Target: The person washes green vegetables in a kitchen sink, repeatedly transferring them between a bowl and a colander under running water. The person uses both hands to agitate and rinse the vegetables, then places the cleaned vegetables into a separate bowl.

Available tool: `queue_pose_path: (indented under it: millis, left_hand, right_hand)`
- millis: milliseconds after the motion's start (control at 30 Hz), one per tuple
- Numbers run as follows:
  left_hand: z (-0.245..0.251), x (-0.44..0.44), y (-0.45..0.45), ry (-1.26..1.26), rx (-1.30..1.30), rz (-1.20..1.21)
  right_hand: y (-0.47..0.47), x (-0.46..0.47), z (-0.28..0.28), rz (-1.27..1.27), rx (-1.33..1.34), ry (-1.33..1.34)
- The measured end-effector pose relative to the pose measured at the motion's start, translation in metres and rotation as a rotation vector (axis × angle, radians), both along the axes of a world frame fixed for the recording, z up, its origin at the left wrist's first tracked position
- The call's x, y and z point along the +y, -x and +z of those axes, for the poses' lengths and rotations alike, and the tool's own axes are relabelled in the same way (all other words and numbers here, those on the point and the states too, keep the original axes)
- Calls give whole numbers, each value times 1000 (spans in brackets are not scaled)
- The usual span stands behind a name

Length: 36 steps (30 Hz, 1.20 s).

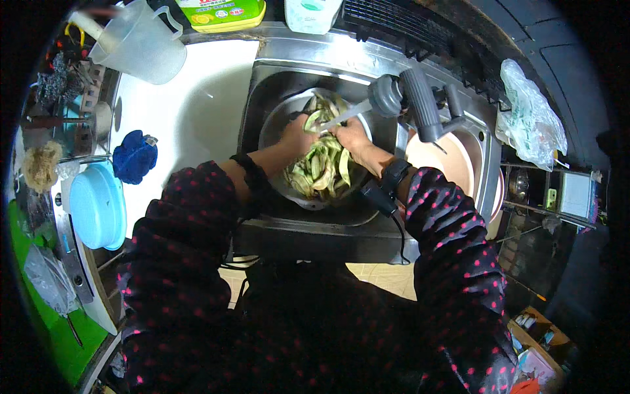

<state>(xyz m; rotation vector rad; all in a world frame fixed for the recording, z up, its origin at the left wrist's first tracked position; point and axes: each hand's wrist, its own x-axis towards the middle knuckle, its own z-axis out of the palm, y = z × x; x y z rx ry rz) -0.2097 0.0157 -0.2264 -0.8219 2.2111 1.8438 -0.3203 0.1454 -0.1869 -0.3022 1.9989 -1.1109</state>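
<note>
A round metal basin [271,129] stands in the left bowl of a steel sink [384,212]. It is heaped with flat green bean pods [320,170], some streaked purplish. My left hand [298,135] reaches in from the left, its fingers curled around some pods at the basin's upper part. Opposite it, my right hand [354,138] also has its fingers closed on pods. Between the two hands a stream of water [350,113] falls from a grey faucet [418,103]. The fingertips of both hands are partly hidden among the pods.
A light-coloured basin [443,162] sits in the right sink bowl. On the white counter [147,113] are a translucent pitcher [147,49] and a blue cloth [135,156]. A light-blue tub [98,204] is at the left. A plastic bag [531,115] hangs at the right.
</note>
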Motion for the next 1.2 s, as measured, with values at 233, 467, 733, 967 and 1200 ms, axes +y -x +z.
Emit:
queue_pose_path:
  millis: [233,467,733,967,1200]
  left_hand:
    - [38,1,-15,205,-371,74]
    - [-31,14,-16,99,-392,-46]
    - [-4,-19,-26,129,-326,-161]
    - [16,7,-8,46,-505,-222]
    - [3,-4,-8,-25,-164,-149]
  right_hand:
    - [1,11,-3,32,-119,-213]
    - [-16,-5,-57,-1,7,-207]
    - [12,3,-3,400,237,-79]
    - [-21,6,-48,309,136,-468]
    - [-8,16,-53,206,209,-117]
